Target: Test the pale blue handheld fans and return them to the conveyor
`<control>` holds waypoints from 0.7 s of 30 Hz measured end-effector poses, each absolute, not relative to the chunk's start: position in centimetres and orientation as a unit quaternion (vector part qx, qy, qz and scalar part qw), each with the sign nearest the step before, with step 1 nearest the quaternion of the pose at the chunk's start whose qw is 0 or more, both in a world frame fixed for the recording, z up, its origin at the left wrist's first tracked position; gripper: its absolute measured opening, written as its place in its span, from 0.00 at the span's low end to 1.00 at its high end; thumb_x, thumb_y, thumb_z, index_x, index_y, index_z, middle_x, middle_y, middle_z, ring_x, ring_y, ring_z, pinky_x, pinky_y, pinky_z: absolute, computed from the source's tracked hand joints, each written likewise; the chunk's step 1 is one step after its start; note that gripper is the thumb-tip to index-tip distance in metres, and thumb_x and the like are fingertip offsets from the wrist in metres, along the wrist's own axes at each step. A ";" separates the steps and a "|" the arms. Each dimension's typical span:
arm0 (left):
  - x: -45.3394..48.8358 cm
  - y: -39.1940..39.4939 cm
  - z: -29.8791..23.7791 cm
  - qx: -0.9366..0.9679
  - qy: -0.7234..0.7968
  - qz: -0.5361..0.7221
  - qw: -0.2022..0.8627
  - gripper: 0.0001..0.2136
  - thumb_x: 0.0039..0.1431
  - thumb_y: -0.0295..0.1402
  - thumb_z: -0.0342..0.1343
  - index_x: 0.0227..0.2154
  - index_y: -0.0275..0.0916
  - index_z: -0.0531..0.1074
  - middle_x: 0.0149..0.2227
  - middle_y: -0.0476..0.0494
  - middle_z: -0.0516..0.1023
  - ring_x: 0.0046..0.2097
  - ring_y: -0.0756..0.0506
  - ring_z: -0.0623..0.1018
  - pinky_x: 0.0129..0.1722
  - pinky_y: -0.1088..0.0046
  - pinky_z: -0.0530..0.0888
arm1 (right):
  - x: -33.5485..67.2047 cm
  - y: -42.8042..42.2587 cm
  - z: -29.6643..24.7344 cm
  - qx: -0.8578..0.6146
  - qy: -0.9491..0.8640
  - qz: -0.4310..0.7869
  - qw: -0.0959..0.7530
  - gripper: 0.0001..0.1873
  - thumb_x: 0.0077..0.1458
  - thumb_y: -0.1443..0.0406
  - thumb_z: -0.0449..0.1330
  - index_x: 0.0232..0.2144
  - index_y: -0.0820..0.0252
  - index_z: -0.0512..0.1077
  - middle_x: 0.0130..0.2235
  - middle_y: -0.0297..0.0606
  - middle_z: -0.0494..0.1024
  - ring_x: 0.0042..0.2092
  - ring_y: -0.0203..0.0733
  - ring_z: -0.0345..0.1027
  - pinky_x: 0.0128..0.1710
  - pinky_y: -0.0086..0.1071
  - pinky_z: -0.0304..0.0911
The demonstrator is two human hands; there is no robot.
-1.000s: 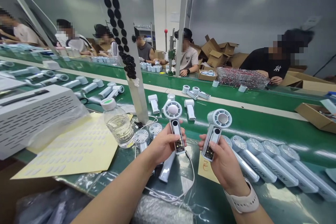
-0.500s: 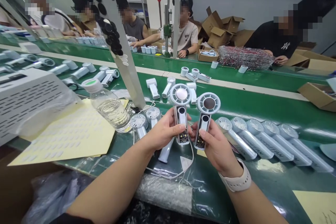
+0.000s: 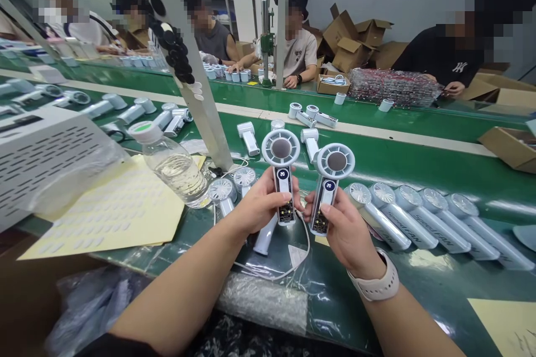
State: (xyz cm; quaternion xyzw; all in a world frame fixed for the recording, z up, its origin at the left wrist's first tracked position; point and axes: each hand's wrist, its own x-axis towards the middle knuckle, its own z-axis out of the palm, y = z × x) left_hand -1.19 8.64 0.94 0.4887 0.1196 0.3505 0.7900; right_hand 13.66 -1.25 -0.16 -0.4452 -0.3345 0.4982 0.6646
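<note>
My left hand (image 3: 268, 201) is closed around a pale blue handheld fan (image 3: 284, 178), its thumb on the open handle where a circuit board shows. A second handheld fan (image 3: 329, 192) is in my right hand (image 3: 349, 223), with that thumb pressed on its handle too. Both fans stand upright side by side, round heads up, and each small round display reads 20. Under my left hand lies another fan handle (image 3: 264, 237) beside a white cable (image 3: 288, 274). Two more fans (image 3: 221, 192) rest left of my left hand.
Several finished-looking fans (image 3: 412, 217) lie in a row at right. A water bottle (image 3: 173, 164) stands by a yellow sticker sheet (image 3: 138, 217), near a slanted metal post (image 3: 205, 117). Bubble wrap (image 3: 263, 304) lies along the front edge. Co-workers sit across the green conveyor belt (image 3: 377, 150).
Both round displays have lit up with the number 20. The left fan has shifted slightly left, and its head disc now looks dark instead of bright.
</note>
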 end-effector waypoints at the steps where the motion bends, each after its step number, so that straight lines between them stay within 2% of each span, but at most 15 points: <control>1: -1.1 8.7 0.8 0.486 0.137 0.358 0.785 0.20 0.52 0.34 0.67 0.45 0.41 0.67 0.35 0.51 0.74 0.31 0.49 0.77 0.31 0.70 0.74 | 13.7 -1.2 -0.2 -0.449 -0.334 0.497 0.663 0.15 0.53 0.54 0.66 0.39 0.54 0.71 0.38 0.37 0.77 0.35 0.42 0.72 0.35 0.38 0.71; 4: -0.9 8.8 0.6 0.488 0.179 0.397 0.757 0.17 0.54 0.36 0.65 0.43 0.41 0.67 0.32 0.52 0.73 0.29 0.50 0.75 0.29 0.72 0.71 | 13.6 -1.2 -0.4 -0.460 -0.324 0.498 0.660 0.14 0.55 0.52 0.63 0.37 0.55 0.69 0.36 0.37 0.78 0.32 0.40 0.71 0.32 0.36 0.71; 6: -0.9 8.8 0.7 0.491 0.173 0.406 0.751 0.18 0.53 0.37 0.66 0.44 0.41 0.67 0.33 0.52 0.74 0.30 0.50 0.76 0.31 0.70 0.72 | 13.6 -1.3 -0.4 -0.459 -0.319 0.499 0.662 0.15 0.55 0.52 0.63 0.36 0.55 0.69 0.35 0.36 0.78 0.30 0.39 0.71 0.31 0.35 0.71; 9: -1.1 8.7 1.0 0.508 0.140 0.386 0.757 0.20 0.53 0.38 0.68 0.45 0.41 0.67 0.34 0.50 0.75 0.33 0.48 0.78 0.34 0.68 0.74 | 13.6 -1.5 -0.3 -0.438 -0.333 0.504 0.666 0.16 0.55 0.51 0.64 0.37 0.55 0.70 0.36 0.36 0.78 0.31 0.40 0.71 0.32 0.35 0.71; 16: -0.9 8.6 0.9 0.521 0.149 0.358 0.760 0.19 0.52 0.39 0.68 0.41 0.40 0.68 0.35 0.50 0.75 0.34 0.48 0.77 0.35 0.68 0.73 | 13.8 -1.5 0.0 -0.450 -0.340 0.497 0.659 0.15 0.55 0.51 0.63 0.36 0.54 0.70 0.36 0.37 0.78 0.31 0.41 0.71 0.32 0.36 0.71; 21: -0.6 9.1 0.6 0.517 0.193 0.385 0.740 0.17 0.52 0.36 0.67 0.40 0.41 0.66 0.33 0.51 0.75 0.31 0.49 0.77 0.33 0.68 0.71 | 13.8 -1.3 -0.1 -0.451 -0.319 0.492 0.673 0.12 0.56 0.54 0.62 0.36 0.54 0.70 0.37 0.37 0.79 0.32 0.41 0.71 0.32 0.36 0.71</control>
